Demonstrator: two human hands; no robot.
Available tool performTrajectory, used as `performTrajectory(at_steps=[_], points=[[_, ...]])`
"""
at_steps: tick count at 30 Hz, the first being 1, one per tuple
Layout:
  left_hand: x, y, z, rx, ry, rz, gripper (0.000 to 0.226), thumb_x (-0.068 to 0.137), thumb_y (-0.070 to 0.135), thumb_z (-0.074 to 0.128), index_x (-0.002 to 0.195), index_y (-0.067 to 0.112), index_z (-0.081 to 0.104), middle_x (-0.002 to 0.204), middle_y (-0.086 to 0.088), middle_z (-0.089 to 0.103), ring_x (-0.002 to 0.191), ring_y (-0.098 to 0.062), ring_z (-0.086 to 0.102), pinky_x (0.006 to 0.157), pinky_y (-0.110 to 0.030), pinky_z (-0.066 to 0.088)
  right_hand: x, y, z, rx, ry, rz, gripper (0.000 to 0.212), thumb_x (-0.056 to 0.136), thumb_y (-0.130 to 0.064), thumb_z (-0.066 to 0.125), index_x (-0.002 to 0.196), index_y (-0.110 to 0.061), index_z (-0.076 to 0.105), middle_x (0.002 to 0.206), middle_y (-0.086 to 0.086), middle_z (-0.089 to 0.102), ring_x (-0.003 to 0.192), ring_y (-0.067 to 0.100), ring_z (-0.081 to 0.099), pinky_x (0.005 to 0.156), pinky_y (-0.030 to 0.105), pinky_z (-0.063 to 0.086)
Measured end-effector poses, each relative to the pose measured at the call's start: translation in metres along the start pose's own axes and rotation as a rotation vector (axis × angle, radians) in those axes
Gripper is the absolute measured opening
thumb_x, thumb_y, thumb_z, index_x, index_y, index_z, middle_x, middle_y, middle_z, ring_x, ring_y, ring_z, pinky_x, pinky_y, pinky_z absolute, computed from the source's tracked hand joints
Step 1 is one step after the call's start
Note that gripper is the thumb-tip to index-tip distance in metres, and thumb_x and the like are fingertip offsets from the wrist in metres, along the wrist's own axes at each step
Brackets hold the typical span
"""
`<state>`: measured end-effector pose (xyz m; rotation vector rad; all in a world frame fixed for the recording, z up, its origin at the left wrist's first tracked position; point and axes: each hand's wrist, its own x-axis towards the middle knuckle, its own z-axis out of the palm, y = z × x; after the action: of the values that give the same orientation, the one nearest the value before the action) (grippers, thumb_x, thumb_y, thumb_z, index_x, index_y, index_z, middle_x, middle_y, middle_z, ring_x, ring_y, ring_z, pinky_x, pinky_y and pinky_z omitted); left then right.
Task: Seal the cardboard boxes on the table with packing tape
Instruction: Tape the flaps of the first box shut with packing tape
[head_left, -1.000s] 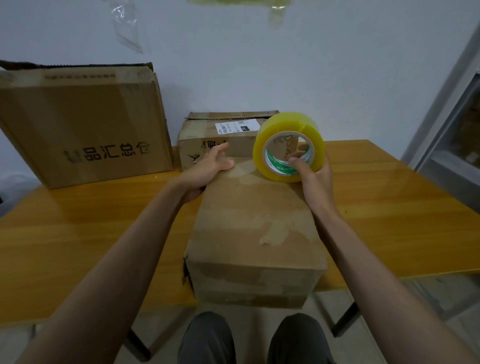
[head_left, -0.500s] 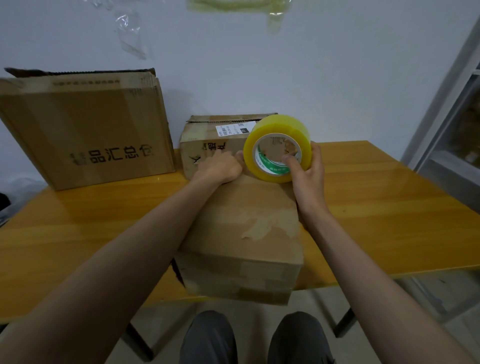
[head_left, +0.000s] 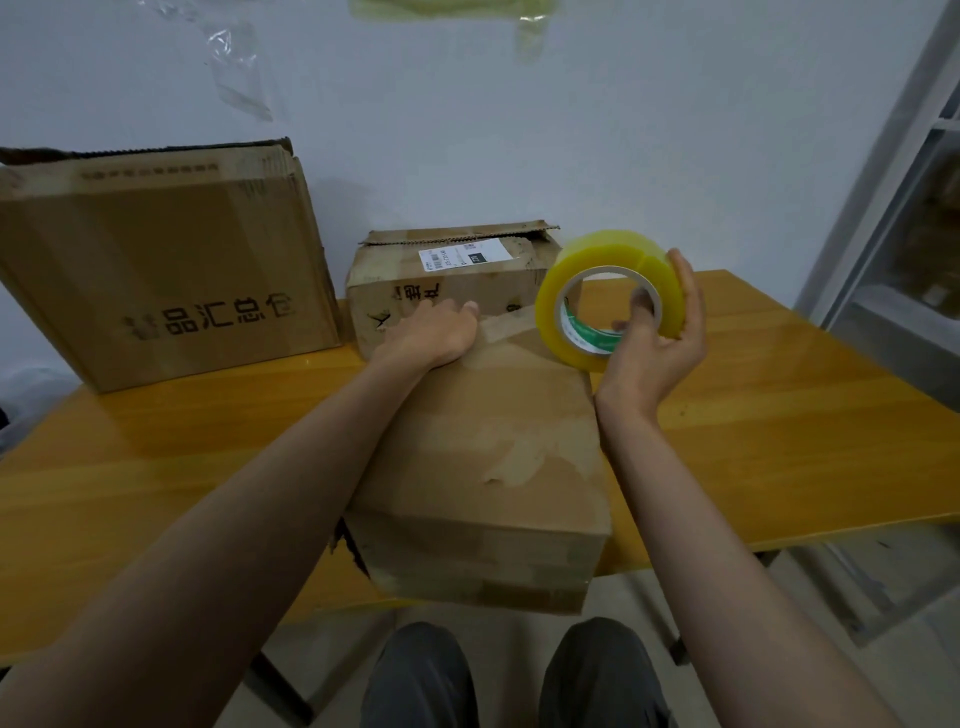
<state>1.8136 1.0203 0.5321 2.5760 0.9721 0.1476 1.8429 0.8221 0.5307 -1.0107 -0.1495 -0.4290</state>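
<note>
Cardboard box (head_left: 488, 457) laid on the table (head_left: 779, 405), far end pressed flat by the left hand (head_left: 431, 335), tape roll (head_left: 608, 299) gripped by the right hand (head_left: 660, 338), thumb through the core.

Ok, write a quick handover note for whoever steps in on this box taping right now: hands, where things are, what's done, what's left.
Left hand: palm down on the far end of the near box, pressing a strip of tape there.
Right hand: holds the tape roll above the box's far right corner, fingers through the core.
Near box overhangs the table edge toward you. Small box and large box stand at the back, both with torn, untaped tops.
Done: tape started on the near box's far end.
Left: run tape along the near box, cut it, then seal the other two.
</note>
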Motion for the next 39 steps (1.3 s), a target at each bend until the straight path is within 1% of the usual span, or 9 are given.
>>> performTrajectory(at_steps=[4, 9, 16, 19, 22, 24, 30, 35, 39], points=[[-0.005, 0.004, 0.002, 0.014, -0.002, -0.009, 0.063, 0.103, 0.055, 0.013, 0.148, 0.020, 0.041, 0.155, -0.015, 0.035, 0.136, -0.039, 0.041, 0.111, -0.055, 0.033, 0.004, -0.005, -0.002, -0.021, -0.010, 0.013, 0.043, 0.089, -0.002, 0.071, 0.129, -0.016, 0.068, 0.116, -0.007, 0.072, 0.108, 0.027, 0.068, 0.090, 0.053, 0.057], [-0.006, 0.005, 0.001, 0.054, -0.011, 0.001, 0.073, 0.100, 0.066, 0.015, 0.152, 0.020, 0.038, 0.161, -0.013, 0.028, 0.142, -0.039, 0.035, 0.115, -0.057, 0.030, -0.002, 0.005, -0.025, -0.065, -0.210, 0.208, 0.046, 0.089, -0.025, 0.077, 0.129, -0.021, 0.054, 0.121, 0.012, 0.066, 0.103, 0.015, 0.066, 0.081, 0.019, 0.052], [-0.013, 0.022, 0.000, 0.284, 0.135, 0.213, 0.064, 0.106, 0.051, 0.015, 0.136, 0.011, 0.055, 0.147, -0.017, 0.046, 0.141, -0.039, 0.034, 0.123, -0.057, 0.002, -0.008, 0.016, -0.027, -0.150, -0.354, 0.328, 0.050, 0.093, -0.021, 0.074, 0.137, -0.004, 0.056, 0.125, 0.009, 0.069, 0.105, 0.008, 0.067, 0.078, 0.015, 0.054], [-0.019, 0.039, 0.003, 0.264, 0.090, 0.280, 0.060, 0.107, 0.045, 0.016, 0.105, 0.010, 0.064, 0.127, -0.019, 0.061, 0.122, -0.038, 0.049, 0.115, -0.052, 0.022, -0.009, 0.019, -0.026, -0.188, -0.360, 0.357, 0.056, 0.089, -0.028, 0.078, 0.137, -0.010, 0.057, 0.128, 0.007, 0.068, 0.116, 0.017, 0.065, 0.084, 0.018, 0.057], [-0.024, 0.047, 0.004, 0.188, 0.050, 0.261, 0.055, 0.109, 0.046, 0.020, 0.117, 0.011, 0.063, 0.125, -0.016, 0.062, 0.117, -0.036, 0.053, 0.089, -0.041, 0.032, -0.006, 0.021, -0.030, -0.275, -0.398, 0.410, 0.048, 0.077, -0.046, 0.077, 0.118, -0.024, 0.069, 0.118, 0.002, 0.072, 0.110, 0.019, 0.068, 0.096, 0.044, 0.058], [-0.022, 0.044, 0.005, 0.177, 0.030, 0.245, 0.058, 0.108, 0.047, 0.017, 0.121, 0.011, 0.061, 0.129, -0.018, 0.061, 0.119, -0.037, 0.053, 0.096, -0.045, 0.033, -0.001, 0.018, -0.032, -0.286, -0.437, 0.437, 0.043, 0.076, -0.045, 0.074, 0.114, -0.026, 0.070, 0.110, -0.001, 0.075, 0.106, 0.020, 0.070, 0.096, 0.053, 0.057], [-0.015, 0.040, 0.008, 0.243, 0.029, 0.283, 0.067, 0.106, 0.049, 0.007, 0.123, 0.015, 0.062, 0.132, -0.018, 0.061, 0.122, -0.036, 0.054, 0.109, -0.052, 0.028, 0.019, 0.009, -0.040, -0.343, -0.475, 0.457, 0.036, 0.080, -0.039, 0.068, 0.115, -0.033, 0.062, 0.114, 0.001, 0.071, 0.108, 0.024, 0.069, 0.092, 0.051, 0.059], [-0.010, 0.039, 0.012, 0.241, 0.014, 0.299, 0.066, 0.105, 0.051, 0.006, 0.138, 0.025, 0.056, 0.142, -0.012, 0.057, 0.129, -0.033, 0.051, 0.110, -0.052, 0.026, 0.037, 0.000, -0.058, -0.163, -0.548, 0.590, 0.036, 0.100, -0.013, 0.055, 0.134, -0.003, 0.053, 0.113, 0.018, 0.069, 0.088, 0.030, 0.075, 0.069, 0.036, 0.061], [-0.011, 0.040, 0.011, 0.249, 0.015, 0.296, 0.068, 0.104, 0.053, 0.006, 0.133, 0.021, 0.058, 0.138, -0.012, 0.059, 0.127, -0.033, 0.051, 0.109, -0.053, 0.027, 0.036, 0.000, -0.056, -0.125, -0.502, 0.571, 0.026, 0.099, -0.016, 0.058, 0.125, -0.013, 0.055, 0.117, 0.018, 0.067, 0.084, 0.030, 0.076, 0.069, 0.040, 0.062]])
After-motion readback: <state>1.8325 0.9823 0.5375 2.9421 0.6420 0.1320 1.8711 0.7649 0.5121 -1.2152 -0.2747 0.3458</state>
